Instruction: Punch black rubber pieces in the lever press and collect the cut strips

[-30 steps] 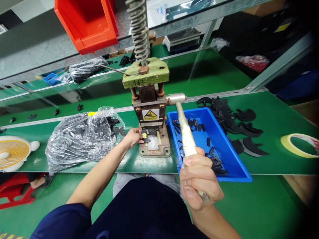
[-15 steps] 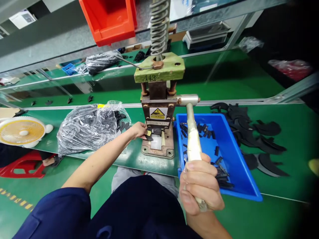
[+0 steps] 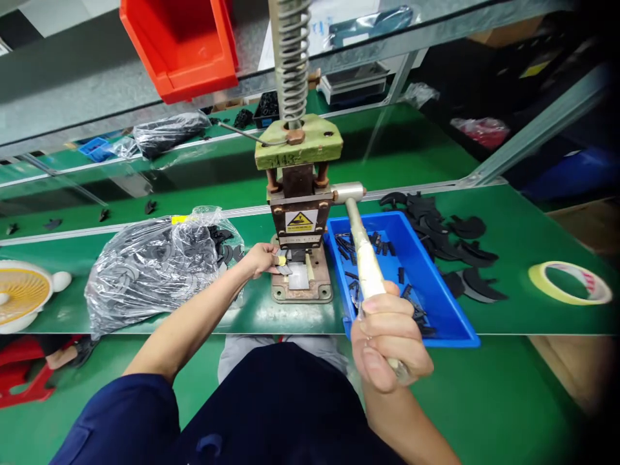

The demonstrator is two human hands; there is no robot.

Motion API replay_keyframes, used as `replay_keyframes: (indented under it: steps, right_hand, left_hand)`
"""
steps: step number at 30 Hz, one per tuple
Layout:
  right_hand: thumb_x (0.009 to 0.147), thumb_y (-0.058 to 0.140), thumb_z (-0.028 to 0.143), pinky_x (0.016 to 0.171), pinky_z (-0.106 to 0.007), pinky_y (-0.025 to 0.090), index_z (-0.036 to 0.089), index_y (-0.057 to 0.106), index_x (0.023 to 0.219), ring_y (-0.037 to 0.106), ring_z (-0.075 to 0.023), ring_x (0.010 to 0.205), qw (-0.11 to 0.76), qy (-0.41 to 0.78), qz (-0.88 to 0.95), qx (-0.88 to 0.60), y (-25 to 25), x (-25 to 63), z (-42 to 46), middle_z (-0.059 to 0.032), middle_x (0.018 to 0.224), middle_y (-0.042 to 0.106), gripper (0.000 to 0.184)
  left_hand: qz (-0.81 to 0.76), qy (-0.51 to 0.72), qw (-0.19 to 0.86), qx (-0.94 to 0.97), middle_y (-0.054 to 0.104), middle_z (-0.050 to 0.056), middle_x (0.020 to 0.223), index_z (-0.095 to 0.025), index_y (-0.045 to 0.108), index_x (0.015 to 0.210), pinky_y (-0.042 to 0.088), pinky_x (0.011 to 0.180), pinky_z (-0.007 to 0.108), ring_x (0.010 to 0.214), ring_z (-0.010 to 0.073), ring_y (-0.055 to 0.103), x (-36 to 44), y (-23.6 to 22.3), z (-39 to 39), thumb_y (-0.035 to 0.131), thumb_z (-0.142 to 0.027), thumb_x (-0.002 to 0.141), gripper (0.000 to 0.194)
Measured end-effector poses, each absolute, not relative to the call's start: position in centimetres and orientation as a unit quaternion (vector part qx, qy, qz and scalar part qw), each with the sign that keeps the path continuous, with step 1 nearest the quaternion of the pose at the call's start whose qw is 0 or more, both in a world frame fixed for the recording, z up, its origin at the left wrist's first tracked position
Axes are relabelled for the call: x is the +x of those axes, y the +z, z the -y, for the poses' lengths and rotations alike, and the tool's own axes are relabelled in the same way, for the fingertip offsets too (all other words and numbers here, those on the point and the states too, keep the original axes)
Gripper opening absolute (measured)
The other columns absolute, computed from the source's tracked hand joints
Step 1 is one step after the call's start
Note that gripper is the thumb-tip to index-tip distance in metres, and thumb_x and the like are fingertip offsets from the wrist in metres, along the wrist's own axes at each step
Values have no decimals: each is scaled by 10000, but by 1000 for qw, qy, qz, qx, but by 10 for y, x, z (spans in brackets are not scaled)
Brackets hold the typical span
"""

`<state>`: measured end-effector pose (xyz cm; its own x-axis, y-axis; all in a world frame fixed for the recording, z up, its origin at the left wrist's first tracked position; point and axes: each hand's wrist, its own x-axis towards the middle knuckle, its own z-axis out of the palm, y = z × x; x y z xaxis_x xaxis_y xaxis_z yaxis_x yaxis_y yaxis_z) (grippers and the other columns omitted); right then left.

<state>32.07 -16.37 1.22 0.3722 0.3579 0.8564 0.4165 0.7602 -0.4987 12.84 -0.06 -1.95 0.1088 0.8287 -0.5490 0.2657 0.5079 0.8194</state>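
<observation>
A thin grey piece [image 3: 283, 270] is pinched between the fingertips of the left hand [image 3: 262, 259], in a narrow grip, and is held at the left edge of the press [image 3: 296, 213], beside the pale plate [image 3: 298, 276] on its base; whether the plate is touched by the piece cannot be told. A small yellow patch [image 3: 281, 261] is seen at the fingertips. The lever [image 3: 367, 258], joined to the press's right side, is gripped near its lower end by the right hand [image 3: 391, 339], with the fingers wrapped closely around it. A warning label [image 3: 300, 221] is fixed to the press front. To the right, small black parts [image 3: 405, 292] are held in a blue bin [image 3: 453, 326], beyond which dark curved pieces [image 3: 431, 223] are heaped near a roll of tape [image 3: 537, 284]. On the left, more pieces are enclosed in a clear plastic bag [image 3: 145, 278], and a fan [image 3: 24, 294] is placed farther out.
</observation>
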Motion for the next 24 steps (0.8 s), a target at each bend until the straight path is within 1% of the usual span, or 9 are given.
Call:
replay_keyframes:
  steps: [2,6,11,14,16,18,19,22,24]
  right_hand:
    - [696,513,205,821,-472,481,220,398,600,546,-157,674,780,-40,543,-309,19,316,159,48,599,498,150]
    - [710,531,193,796,-443,458,212,387,569,528,-147,651,807,-50,514,-286,25,308,154,45,571,484,203]
    - [714,562,204,785,-466,474,216,402,553,531,-154,637,794,-57,525,-302,25,310,157,45,559,494,227]
    - [698,557,196,773,-484,483,224,408,556,528,-158,607,781,-63,532,-321,25,313,160,47,556,507,208]
    - [682,559,197,769,-496,479,226,404,545,525,-164,600,778,-63,534,-324,25,313,160,46,551,513,208]
    - [668,563,202,772,-496,468,223,389,527,525,-166,600,784,-61,531,-315,25,313,159,44,548,515,225]
    - [663,565,204,770,-488,463,220,376,517,524,-164,600,789,-62,528,-306,25,312,157,42,547,515,239]
    - [656,566,203,757,-465,452,213,341,499,520,-156,594,806,-67,514,-287,24,311,154,37,543,504,274]
    - [654,569,201,761,-472,456,216,337,498,526,-160,591,807,-68,514,-282,23,312,153,34,540,496,280]
  left_hand:
    - [-622,245,600,440,518,-61,526,-139,527,579,541,489,200,478,86,552,128,-20,2,688,65,601,261]
    - [-603,247,600,465,509,-58,497,-132,555,582,535,484,201,467,87,539,126,-20,5,687,55,608,231]
    - [-583,231,625,466,542,-47,525,-117,618,669,549,507,206,455,81,551,123,-22,4,728,2,635,166]
    - [-597,233,623,450,597,-14,574,-113,636,730,548,519,221,459,93,578,105,-26,-2,773,-78,674,151]
    - [-625,263,578,455,632,8,617,-117,658,797,535,527,224,486,108,602,82,-28,-7,766,-128,715,137]
    - [-653,282,492,502,659,19,667,-128,683,857,536,572,229,534,119,623,53,-31,-7,718,-142,759,106]
    - [-662,271,439,543,675,26,698,-133,699,873,543,618,240,574,130,637,39,-32,-5,695,-144,772,102]
    - [-636,179,284,695,725,73,883,-150,747,933,542,824,295,804,197,685,9,-36,10,675,-149,778,171]
    - [-588,120,222,769,721,108,1039,-157,755,1019,502,944,320,981,237,671,2,-39,21,654,-137,790,252]
